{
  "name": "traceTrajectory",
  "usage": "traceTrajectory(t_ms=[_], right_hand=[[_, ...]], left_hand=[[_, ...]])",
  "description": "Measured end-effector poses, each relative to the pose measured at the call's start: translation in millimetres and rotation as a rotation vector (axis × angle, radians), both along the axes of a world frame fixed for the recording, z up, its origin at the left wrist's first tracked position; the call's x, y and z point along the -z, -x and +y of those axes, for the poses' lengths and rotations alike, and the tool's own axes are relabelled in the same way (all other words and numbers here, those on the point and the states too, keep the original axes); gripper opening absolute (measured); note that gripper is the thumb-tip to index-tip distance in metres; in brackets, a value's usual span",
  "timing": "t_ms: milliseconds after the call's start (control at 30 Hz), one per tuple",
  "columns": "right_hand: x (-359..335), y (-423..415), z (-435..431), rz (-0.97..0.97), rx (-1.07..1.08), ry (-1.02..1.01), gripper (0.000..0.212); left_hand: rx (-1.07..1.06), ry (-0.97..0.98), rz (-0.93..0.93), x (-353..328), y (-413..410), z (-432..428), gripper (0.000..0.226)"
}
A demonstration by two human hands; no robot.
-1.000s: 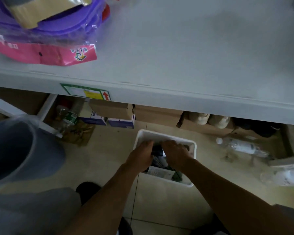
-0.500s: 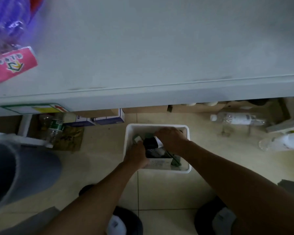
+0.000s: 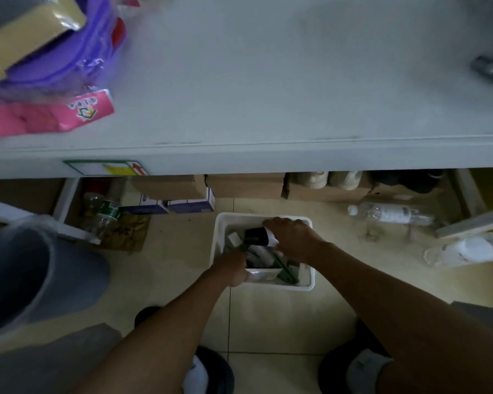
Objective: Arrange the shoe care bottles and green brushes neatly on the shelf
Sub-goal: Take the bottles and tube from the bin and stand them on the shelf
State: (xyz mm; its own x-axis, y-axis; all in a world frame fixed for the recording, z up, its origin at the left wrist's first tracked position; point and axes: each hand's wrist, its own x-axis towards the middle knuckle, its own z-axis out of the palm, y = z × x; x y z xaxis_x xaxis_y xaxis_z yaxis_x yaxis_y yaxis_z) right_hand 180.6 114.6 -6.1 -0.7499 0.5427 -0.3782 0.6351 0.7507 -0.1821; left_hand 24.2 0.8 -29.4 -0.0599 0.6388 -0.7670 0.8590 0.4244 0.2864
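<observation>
A white bin (image 3: 217,237) stands on the floor below the grey shelf (image 3: 268,81). It holds shoe care bottles and a green brush (image 3: 286,273). My right hand (image 3: 295,240) reaches into the bin and grips a white bottle with a black cap (image 3: 256,236), tilted to the left. At the bin's near left corner my left hand (image 3: 231,265) curls round a white bottle (image 3: 264,274) that lies low in the bin. Its fingers are partly hidden. The other contents are dark and hard to tell apart.
A purple wrapped pack with a pink label (image 3: 54,81) lies on the shelf's left, a dark object (image 3: 490,66) at its far right. Cardboard boxes (image 3: 245,186) sit under the shelf. A grey bucket (image 3: 26,274) stands left, a clear bottle (image 3: 390,213) lies right.
My right hand has drawn the black-capped bottle up and apart from the rest. My left hand has slid to the bin's near left corner. The head view has swung about.
</observation>
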Motion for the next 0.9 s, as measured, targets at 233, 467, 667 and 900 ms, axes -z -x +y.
traceTrajectory(t_ms=[233, 467, 667, 900], right_hand=[[-94.1, -1.0, -20.1, 0.108, -0.062, -0.047, 0.064], [-245.0, -16.6, -52.3, 0.347, -0.028, 0.105, 0.062], [-343.5, -22.5, -50.8, 0.680, 0.090, 0.074, 0.059], [-369.3, 4.0, 9.2, 0.993, 0.377, 0.097, 0.056]], left_hand=[[0.070, -0.010, 0.042, -80.7, 30.7, -22.4, 0.036], [0.279, -0.149, 0.020, -233.6, 80.7, -36.9, 0.039], [0.047, -0.482, -0.388, -344.1, 85.5, -57.9, 0.032], [-0.408, -0.874, -0.689, -351.5, 84.9, -1.9, 0.029]])
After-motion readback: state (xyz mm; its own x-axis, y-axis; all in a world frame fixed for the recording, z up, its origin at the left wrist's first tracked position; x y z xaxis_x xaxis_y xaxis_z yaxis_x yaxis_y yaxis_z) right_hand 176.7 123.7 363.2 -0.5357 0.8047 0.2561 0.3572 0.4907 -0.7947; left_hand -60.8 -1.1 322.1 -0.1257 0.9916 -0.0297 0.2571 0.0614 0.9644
